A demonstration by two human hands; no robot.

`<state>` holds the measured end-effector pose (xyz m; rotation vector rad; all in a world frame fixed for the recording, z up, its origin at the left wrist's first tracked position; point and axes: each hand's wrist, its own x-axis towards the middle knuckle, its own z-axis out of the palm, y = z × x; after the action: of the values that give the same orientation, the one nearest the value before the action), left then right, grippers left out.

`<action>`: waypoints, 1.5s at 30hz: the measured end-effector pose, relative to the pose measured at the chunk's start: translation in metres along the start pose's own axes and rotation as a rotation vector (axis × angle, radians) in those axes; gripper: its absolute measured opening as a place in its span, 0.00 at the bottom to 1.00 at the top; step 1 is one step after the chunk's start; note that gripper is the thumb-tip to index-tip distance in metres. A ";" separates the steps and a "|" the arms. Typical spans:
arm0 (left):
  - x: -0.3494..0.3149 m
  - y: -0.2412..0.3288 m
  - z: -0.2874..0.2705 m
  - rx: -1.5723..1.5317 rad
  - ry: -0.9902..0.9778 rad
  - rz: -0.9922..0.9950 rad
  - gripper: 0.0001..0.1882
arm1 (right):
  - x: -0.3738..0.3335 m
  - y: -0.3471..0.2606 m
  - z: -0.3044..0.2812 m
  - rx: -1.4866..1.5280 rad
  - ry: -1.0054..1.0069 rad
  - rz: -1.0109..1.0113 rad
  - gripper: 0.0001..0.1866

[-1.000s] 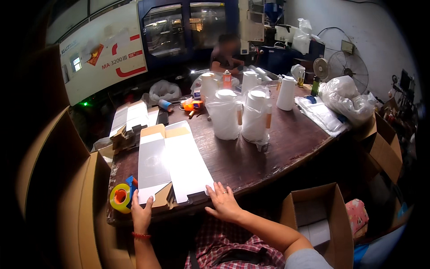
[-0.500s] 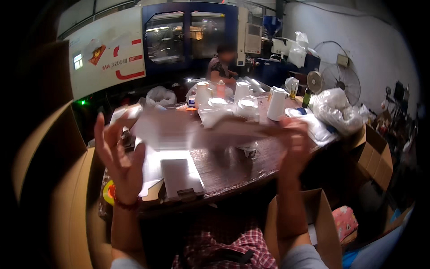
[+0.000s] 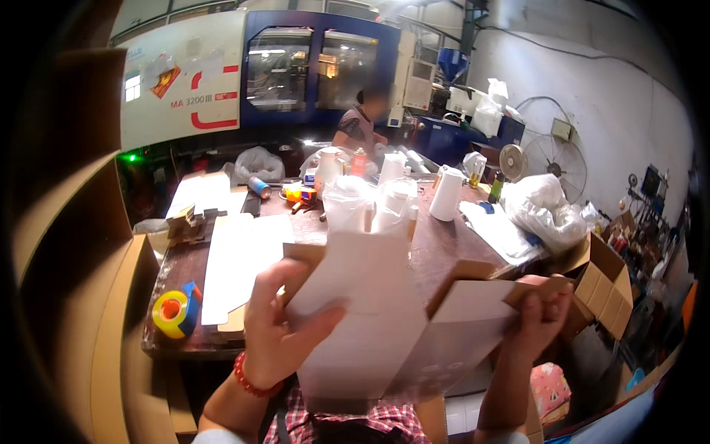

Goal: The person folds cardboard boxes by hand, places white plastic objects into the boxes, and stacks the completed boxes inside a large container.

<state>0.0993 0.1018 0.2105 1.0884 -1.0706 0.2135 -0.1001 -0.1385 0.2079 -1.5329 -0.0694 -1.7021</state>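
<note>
In front of my body I hold a white cardboard box (image 3: 362,325), partly opened out, with brown inner faces showing on its flaps. My left hand (image 3: 285,322) grips its left side, thumb lying across the white panel and fingers behind. At the other side, my right hand (image 3: 538,314) pinches an end flap between thumb and fingers. Flat white box blanks (image 3: 248,259) lie on the dark table (image 3: 436,255), left of the box. Beyond the box stand white jugs in plastic bags (image 3: 347,203), and an unbagged white jug (image 3: 447,194) is to their right.
A yellow and blue tape dispenser (image 3: 176,312) sits at the table's near left corner. Tall brown cartons (image 3: 111,296) flank me on the left; an open carton (image 3: 603,288) is at right. Across the table a person (image 3: 359,126) is before a large machine (image 3: 318,66).
The white cardboard has come nearer and lower, and it has spread from a blurred flattish shape into an opened box. My left hand, spread before, has closed on its left side.
</note>
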 end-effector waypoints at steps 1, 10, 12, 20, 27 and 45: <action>-0.006 -0.005 -0.007 0.045 0.000 -0.010 0.27 | -0.005 -0.002 0.013 0.005 0.039 0.096 0.22; -0.014 0.016 -0.001 0.299 -0.171 0.178 0.07 | 0.023 0.076 0.062 0.031 -0.233 0.561 0.20; -0.030 0.014 0.008 0.307 -0.174 0.139 0.05 | 0.012 0.091 0.072 0.206 -0.413 0.510 0.19; -0.049 0.018 0.005 0.675 -0.044 0.102 0.44 | -0.052 0.097 0.091 0.754 -0.920 0.345 0.25; -0.069 0.001 -0.021 0.606 -0.295 0.085 0.41 | -0.024 0.104 0.086 0.455 -1.406 0.302 0.21; -0.040 0.017 -0.006 0.797 -0.884 -0.066 0.46 | -0.056 0.111 0.080 0.591 -1.110 0.661 0.36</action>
<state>0.0715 0.1287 0.1892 2.0329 -1.8000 0.0960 0.0254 -0.1391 0.1290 -1.5858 -0.5180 -0.1578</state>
